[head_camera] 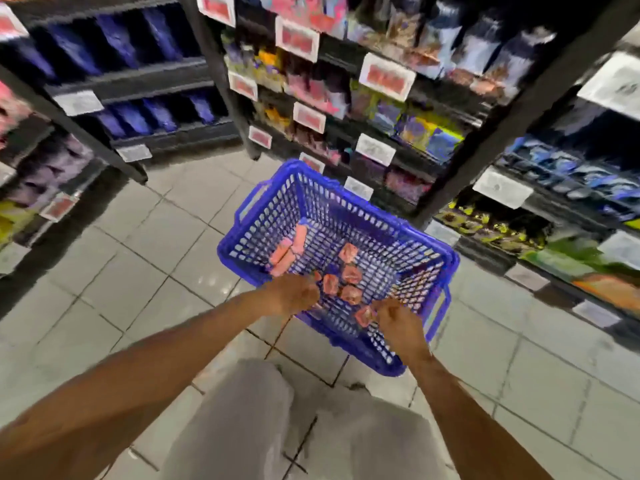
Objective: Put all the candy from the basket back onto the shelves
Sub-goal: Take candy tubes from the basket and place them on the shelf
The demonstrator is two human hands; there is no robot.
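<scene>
Both hands reach into blue basket [346, 202] on floor: right hand [398, 323] pinches pink candy [364, 315]; left hand [296, 292] fingers curled (grasp unclear) for restocking shelves [398, 147].

Both hands in blue basket [341, 216]; right hand [398, 320] pinches pink candy [364, 315].

Basket [429, 237] open-topped; shelves [446, 157] crowd far side.
</scene>
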